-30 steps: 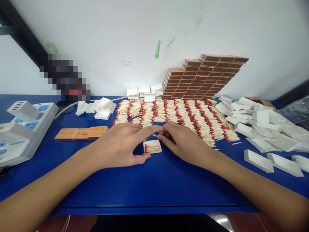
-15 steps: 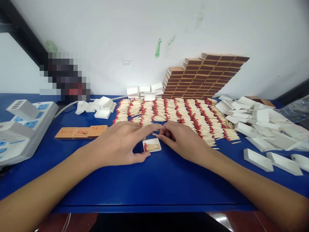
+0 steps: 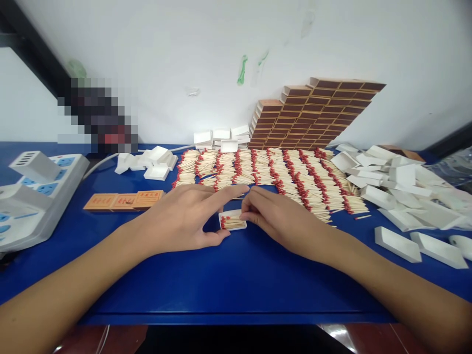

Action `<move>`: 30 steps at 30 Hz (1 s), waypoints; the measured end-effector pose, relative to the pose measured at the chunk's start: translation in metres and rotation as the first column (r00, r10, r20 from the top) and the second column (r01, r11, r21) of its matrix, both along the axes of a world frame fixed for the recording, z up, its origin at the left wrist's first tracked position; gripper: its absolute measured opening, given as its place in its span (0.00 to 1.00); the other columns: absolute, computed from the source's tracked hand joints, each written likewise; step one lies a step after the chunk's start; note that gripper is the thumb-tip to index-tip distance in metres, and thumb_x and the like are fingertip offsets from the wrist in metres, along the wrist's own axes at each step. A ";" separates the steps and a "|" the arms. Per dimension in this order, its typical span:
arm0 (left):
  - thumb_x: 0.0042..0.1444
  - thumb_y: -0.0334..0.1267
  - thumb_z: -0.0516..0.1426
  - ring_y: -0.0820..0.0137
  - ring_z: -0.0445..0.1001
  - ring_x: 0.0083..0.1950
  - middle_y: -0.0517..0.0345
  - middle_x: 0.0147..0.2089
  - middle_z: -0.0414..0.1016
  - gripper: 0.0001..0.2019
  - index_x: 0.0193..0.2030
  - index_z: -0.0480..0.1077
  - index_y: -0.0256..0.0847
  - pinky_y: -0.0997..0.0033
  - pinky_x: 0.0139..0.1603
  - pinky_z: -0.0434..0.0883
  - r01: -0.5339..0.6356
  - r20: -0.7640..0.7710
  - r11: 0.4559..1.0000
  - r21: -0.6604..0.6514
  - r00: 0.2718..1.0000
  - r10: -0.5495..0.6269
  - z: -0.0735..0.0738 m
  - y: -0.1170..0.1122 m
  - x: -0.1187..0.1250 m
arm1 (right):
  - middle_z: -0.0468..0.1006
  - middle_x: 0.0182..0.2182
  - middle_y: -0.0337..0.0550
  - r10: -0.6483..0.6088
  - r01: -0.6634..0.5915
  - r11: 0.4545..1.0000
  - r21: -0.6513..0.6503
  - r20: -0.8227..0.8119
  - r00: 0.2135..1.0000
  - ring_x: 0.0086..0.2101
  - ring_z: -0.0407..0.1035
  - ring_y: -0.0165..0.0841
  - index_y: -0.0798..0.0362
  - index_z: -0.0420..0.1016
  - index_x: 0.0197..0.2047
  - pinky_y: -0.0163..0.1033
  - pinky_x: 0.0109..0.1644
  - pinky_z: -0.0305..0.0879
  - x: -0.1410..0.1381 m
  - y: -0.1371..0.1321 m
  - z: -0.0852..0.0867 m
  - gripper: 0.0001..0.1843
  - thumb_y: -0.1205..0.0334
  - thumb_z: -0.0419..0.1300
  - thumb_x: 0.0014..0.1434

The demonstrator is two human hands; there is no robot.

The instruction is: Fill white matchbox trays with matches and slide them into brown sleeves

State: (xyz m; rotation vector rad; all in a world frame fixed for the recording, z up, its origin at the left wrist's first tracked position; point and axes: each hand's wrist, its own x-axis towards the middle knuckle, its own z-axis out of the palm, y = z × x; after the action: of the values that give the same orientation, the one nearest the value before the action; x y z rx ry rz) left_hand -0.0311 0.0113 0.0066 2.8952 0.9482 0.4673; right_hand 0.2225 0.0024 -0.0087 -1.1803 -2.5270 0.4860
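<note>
A small white matchbox tray (image 3: 233, 227) lies on the blue table, partly filled with red-headed matches (image 3: 232, 222). My left hand (image 3: 188, 216) curves around its left side, thumb and index finger spread apart. The thumb tip is close to the tray's lower left corner. Over the tray's right end, my right hand (image 3: 271, 211) pinches a matchstick; the fingers mostly hide it. Just beyond both hands, loose matches (image 3: 239, 164) are spread in several rows, heads to the left.
Closed matchboxes (image 3: 313, 115) are stacked against the wall. White trays (image 3: 376, 196) are heaped at right, with smaller groups at the back. Three orange matchboxes (image 3: 123, 201) lie left of my left hand. A power strip (image 3: 55, 196) with plugged-in adapters occupies the far left.
My right hand has moved down and slightly left, from above the tray's upper right to its right end, carrying a matchstick. My left hand has stayed in place.
</note>
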 end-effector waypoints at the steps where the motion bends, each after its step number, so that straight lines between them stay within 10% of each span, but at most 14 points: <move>1: 0.63 0.41 0.62 0.64 0.82 0.46 0.62 0.44 0.82 0.34 0.74 0.57 0.51 0.66 0.49 0.75 -0.003 0.000 1.000 0.000 1.000 0.003 0.000 0.000 0.000 | 0.77 0.42 0.44 0.015 -0.015 1.000 -0.003 0.008 1.000 0.37 0.73 0.36 0.51 0.68 0.42 0.41 0.39 0.64 -0.001 0.000 -0.002 0.06 0.62 0.56 0.74; 11: 0.62 0.41 0.63 0.64 0.82 0.45 0.62 0.42 0.81 0.37 0.75 0.55 0.53 0.64 0.50 0.76 -0.007 -0.019 1.000 -0.003 1.000 0.007 0.001 0.000 0.001 | 0.75 0.42 0.46 -0.071 0.080 0.974 0.213 -0.050 0.996 0.42 0.70 0.39 0.51 0.72 0.45 0.42 0.42 0.63 0.002 0.023 -0.020 0.04 0.60 0.59 0.72; 30: 0.62 0.41 0.63 0.63 0.82 0.45 0.60 0.44 0.83 0.35 0.74 0.57 0.50 0.64 0.48 0.76 -0.003 -0.017 1.000 0.023 1.000 0.003 0.002 0.000 -0.001 | 0.75 0.42 0.46 -0.072 0.066 0.996 0.064 0.102 0.992 0.39 0.71 0.37 0.51 0.70 0.42 0.41 0.40 0.64 0.013 0.021 -0.006 0.07 0.61 0.55 0.73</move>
State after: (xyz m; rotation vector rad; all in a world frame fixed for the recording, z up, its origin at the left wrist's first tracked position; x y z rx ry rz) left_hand -0.0319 0.0112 0.0082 2.9231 0.9563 0.4583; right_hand 0.2355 0.0234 -0.0142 -1.2971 -2.5574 0.3365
